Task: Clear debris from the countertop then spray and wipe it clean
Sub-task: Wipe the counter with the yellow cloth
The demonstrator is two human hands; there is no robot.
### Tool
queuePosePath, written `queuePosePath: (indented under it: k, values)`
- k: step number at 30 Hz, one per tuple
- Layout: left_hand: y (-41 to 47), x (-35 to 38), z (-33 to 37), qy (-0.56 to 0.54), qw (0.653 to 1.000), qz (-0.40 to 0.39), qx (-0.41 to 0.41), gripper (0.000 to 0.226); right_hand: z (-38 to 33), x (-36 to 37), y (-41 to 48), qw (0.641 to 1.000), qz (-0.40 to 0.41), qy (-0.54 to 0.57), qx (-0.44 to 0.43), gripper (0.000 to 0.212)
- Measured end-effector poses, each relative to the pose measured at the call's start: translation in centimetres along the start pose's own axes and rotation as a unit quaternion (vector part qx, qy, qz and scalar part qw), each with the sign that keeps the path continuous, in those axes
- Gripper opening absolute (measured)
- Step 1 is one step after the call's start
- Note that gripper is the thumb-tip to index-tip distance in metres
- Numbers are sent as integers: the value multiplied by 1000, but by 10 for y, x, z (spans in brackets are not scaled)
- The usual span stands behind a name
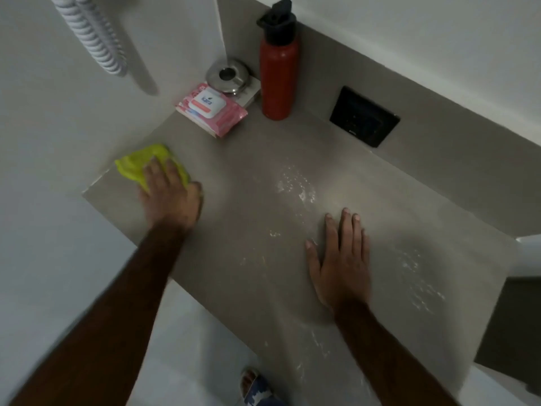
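The grey countertop (240,177) fills the middle of the view, with wet white spray streaks (295,184) across its centre and right side. A yellow-green cloth (137,165) lies at the counter's near left corner. My left hand (171,197) presses flat on the cloth, fingers over it. My right hand (341,259) rests flat on the bare counter toward the front, fingers spread and holding nothing.
At the back left corner stand a red bottle (278,74) with a black cap, a pink wipes pack (212,111) and a steel ashtray-like dish (227,76). A black wall socket (364,117) sits on the backsplash. A coiled white cord (90,33) hangs at left.
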State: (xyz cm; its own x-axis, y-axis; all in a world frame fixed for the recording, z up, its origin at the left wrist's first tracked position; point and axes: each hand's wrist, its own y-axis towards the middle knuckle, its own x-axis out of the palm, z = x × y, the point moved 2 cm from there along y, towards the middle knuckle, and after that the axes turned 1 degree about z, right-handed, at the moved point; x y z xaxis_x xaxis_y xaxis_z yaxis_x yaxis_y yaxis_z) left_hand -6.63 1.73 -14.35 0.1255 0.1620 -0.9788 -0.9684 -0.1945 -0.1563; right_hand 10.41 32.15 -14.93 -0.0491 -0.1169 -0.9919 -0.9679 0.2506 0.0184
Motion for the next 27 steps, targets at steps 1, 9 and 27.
queuePosePath:
  k: [1, 9, 27]
  values:
    - [-7, 5, 22, 13, 999, -10, 27, 79, 0, -1, -1, 1000, 0, 2, -1, 70]
    - [-224, 43, 99, 71, 917, -74, 385, 83, 25, -39, -12, 961, -9, 272, 50, 62]
    - [-46, 27, 161, 10, 993, -23, 115, 72, 179, -27, -58, 989, 57, 20, 137, 76]
